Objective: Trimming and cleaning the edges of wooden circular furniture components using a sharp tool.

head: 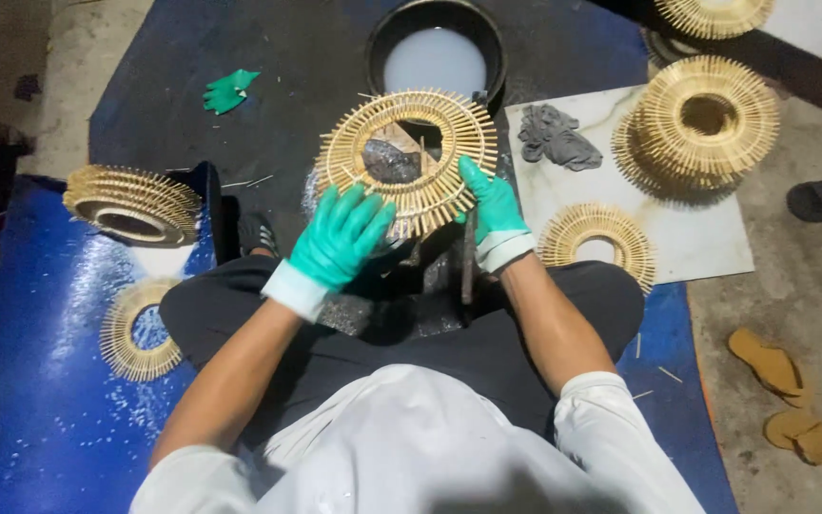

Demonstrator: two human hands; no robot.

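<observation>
No packages, labels or signs in view. Centre, just far of the lap: one sunburst ring of bamboo sticks (406, 157), tilted up, gripped on its near rim. Left hand (340, 238) in a green glove, fingers spread and pressed on the ring's near left edge, forearm slanting in from the near left. Right hand (492, 205), gloved the same, clasped over the near right rim, thumb on the face, wrist bent inward. Just beyond the ring, a round black basin of milky liquid (435, 52), its near lip hidden behind the sticks. Right, a white slab (706, 238) bearing a stack of finished rings (706, 119), a single flat ring (596, 247) and a grey rag (554, 138). Left, on the blue sheet (30, 381), another stack of rings (130, 202) and one lone ring (140, 328). Far left, a spare green glove (228, 90) on the dark mat. Tight room near the basin and slab edge; open sheet to the near left. Sandals (792, 400) on bare floor, near right.
</observation>
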